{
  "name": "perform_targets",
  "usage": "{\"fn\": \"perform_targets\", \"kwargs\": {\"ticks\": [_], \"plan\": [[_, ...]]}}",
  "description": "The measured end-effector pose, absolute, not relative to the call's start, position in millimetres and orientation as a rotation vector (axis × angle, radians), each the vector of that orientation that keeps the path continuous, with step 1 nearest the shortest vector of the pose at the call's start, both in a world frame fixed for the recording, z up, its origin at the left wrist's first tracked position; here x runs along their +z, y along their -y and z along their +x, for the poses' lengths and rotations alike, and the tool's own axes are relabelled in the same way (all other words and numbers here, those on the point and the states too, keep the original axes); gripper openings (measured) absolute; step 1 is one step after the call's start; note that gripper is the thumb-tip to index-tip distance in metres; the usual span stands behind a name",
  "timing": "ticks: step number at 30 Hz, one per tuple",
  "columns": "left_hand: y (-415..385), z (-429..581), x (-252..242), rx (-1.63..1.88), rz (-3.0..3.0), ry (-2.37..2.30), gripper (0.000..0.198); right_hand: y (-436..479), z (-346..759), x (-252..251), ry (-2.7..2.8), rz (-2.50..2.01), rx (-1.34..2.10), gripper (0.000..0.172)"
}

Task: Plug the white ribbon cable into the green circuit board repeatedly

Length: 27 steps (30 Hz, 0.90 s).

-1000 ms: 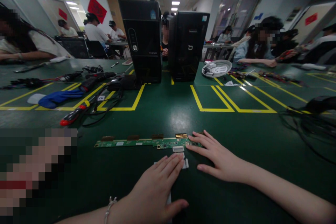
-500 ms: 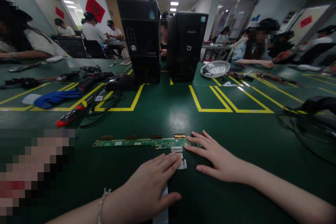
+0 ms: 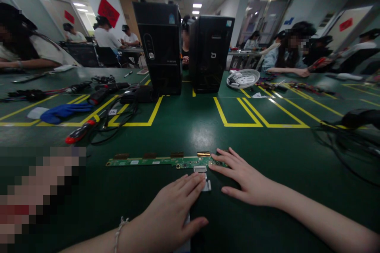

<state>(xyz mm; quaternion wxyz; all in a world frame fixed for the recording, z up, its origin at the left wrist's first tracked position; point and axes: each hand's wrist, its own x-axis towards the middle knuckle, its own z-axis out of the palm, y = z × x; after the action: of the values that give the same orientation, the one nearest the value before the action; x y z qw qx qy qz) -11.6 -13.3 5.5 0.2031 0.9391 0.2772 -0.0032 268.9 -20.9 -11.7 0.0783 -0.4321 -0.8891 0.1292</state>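
Note:
A long, narrow green circuit board (image 3: 160,162) lies across the green table, with copper-coloured tabs along its far edge. My right hand (image 3: 242,174) rests over the board's right end, fingers spread and thumb apart, hiding that end. Just below the board's white connector (image 3: 200,168), my left hand (image 3: 175,201) lies flat with its fingers stretched out and its thumb to the side. Under it runs a pale flat ribbon cable (image 3: 207,185). Its end shows past my fingertips, and another stretch shows below my palm.
Two black computer towers (image 3: 158,47) stand at the back. To the left lie a red-handled screwdriver (image 3: 80,132), a blue glove (image 3: 63,112) and cables. A white basket (image 3: 243,78) and black cables (image 3: 338,146) are on the right. Several people sit around.
My left hand has shifted very slightly to the right and down. My right hand and the circuit board stay where they were.

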Motion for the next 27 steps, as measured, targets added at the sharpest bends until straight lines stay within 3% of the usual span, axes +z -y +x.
{"fn": "perform_targets", "kwargs": {"ticks": [6,10,15,20,27], "plan": [[14,-8,5,0.047,2.644,-0.754,0.058,23,266,-10,2.640,-1.316,0.380,0.059],[4,-13,4,0.354,2.641,-0.710,0.047,24,267,-11,2.640,-1.322,0.378,0.058],[-54,-42,12,0.700,2.715,-1.239,0.037,25,270,-10,2.622,-1.313,0.375,0.056],[-115,-87,12,0.647,2.677,-1.605,0.033,26,272,-4,2.619,-1.308,0.399,0.047],[-137,-111,-2,0.378,2.575,-1.835,0.024,28,275,3,2.540,-1.253,0.565,0.038]]}}
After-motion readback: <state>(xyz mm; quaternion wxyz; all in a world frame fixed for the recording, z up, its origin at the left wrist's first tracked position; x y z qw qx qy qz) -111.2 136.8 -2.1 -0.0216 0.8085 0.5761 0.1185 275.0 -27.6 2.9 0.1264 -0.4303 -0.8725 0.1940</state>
